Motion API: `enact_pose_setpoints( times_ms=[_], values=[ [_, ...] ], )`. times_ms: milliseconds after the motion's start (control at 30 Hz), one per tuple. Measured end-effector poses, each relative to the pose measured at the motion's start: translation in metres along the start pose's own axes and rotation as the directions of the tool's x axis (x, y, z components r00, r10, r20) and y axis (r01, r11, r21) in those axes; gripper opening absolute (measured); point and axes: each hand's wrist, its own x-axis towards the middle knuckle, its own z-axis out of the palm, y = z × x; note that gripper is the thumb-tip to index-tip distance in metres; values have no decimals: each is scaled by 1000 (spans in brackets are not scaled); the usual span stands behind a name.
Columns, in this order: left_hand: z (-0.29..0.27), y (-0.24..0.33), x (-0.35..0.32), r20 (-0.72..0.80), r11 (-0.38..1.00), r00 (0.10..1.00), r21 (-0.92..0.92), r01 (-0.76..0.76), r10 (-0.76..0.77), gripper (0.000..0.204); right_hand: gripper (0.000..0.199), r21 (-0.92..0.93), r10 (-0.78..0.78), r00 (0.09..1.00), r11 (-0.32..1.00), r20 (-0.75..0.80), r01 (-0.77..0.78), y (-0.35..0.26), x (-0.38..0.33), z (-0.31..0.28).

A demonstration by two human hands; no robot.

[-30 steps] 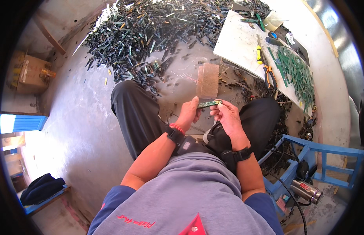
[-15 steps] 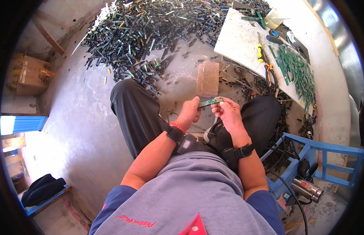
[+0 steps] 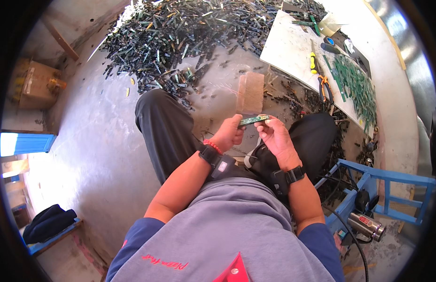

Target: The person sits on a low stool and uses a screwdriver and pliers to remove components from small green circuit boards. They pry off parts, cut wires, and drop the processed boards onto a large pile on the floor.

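We hold a narrow green circuit strip between both hands over our lap

Our left hand (image 3: 226, 137) pinches its left end, our right hand (image 3: 273, 136) its right end, so the green circuit strip (image 3: 253, 120) runs crosswise between them, equally near both; it looks thin, stiff, with small components along it
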Motion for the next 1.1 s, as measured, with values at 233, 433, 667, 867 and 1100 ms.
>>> enact_pose_setpoints(
  times_ms=[233,433,667,867,1100],
  values=[
    [4,-4,-8,-80,988,996,151,-37,49,41,20,-427,-172,966,901,-195,75,2,2,1],
    [6,-2,-11,-89,981,993,188,-55,73,44,18,-393,-170,964,916,-205,78,-1,-1,7],
    [10,-5,-9,-124,945,982,312,-98,143,51,17,-422,-212,959,899,-188,116,-5,-3,9],
    [7,-8,-6,-78,945,992,318,-73,103,52,18,-555,-250,960,820,-125,141,-5,-2,5],
    [3,-4,-6,81,984,991,151,95,-108,52,17,-412,-202,973,900,-113,139,-7,-4,8]
  ],
)
